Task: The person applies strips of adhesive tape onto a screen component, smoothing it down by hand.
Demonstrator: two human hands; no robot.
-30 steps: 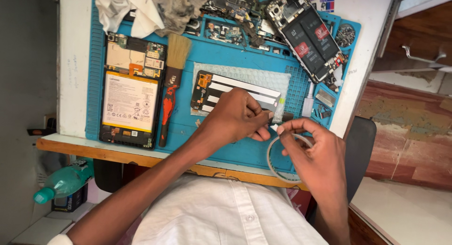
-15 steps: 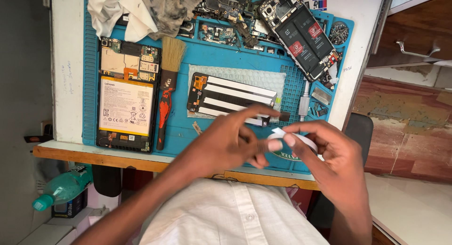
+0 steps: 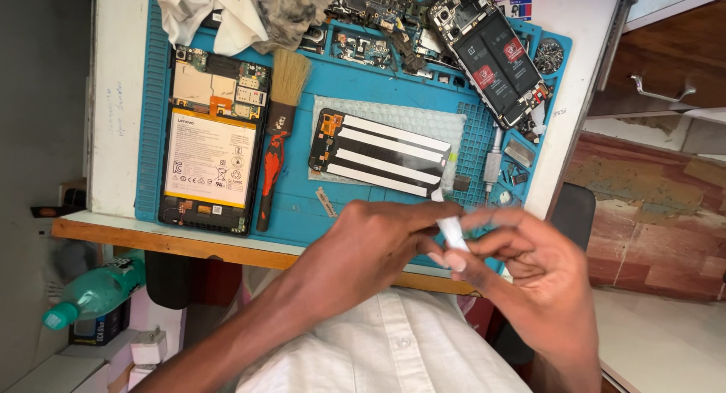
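My left hand (image 3: 378, 246) and my right hand (image 3: 533, 268) meet over the near edge of the blue work mat (image 3: 302, 204). Between their fingertips they pinch a small white strip (image 3: 451, 230), which looks like tape or a peeled liner. Just beyond the hands a black panel (image 3: 378, 155) lies on a piece of bubble wrap, with three white strips stuck along it. Neither hand touches the panel.
An opened tablet with a white battery (image 3: 212, 162) lies on the mat's left, with a red-handled brush (image 3: 276, 140) beside it. An opened phone (image 3: 491, 53), circuit parts and a crumpled cloth (image 3: 249, 11) sit at the far edge. A green bottle (image 3: 91, 291) stands below the table.
Both hands have pulled back from the panel's right end toward my body and risen slightly, bringing the white strip with them. The loop of wire seen by my right hand is out of sight.
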